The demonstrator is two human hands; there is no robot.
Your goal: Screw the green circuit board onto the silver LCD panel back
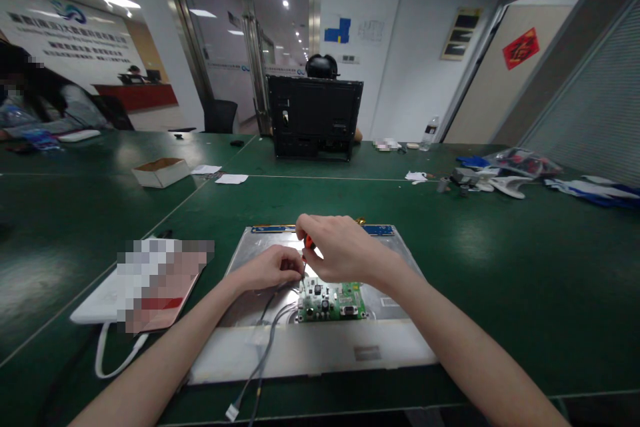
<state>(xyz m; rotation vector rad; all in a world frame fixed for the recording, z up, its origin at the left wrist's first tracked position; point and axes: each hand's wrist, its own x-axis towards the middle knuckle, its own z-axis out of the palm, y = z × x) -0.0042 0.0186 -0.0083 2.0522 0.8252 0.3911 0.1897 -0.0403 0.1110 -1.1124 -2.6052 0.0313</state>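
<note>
A flat display panel [400, 340] lies on the green table with its metal back up. On it sits a green circuit board [353, 299] with chips and connectors. My right hand [345, 250] is closed round a screwdriver [309, 241] with a red and black handle, its shaft pointing down at the board's upper left corner. Beside the shaft, my left hand [277, 267] has its fingers pinched together; what they hold, if anything, is hidden. Grey cables [270, 347] run from the board's left side over the panel's near edge, ending in a white plug [232, 411].
Left of the panel lie a white device [95, 300] with a white cable and a pink phone-like object [185, 293]. Farther back are an open box [161, 172], papers [231, 179] and a black monitor [316, 117] with a person behind it. Bagged parts [525, 161] lie right.
</note>
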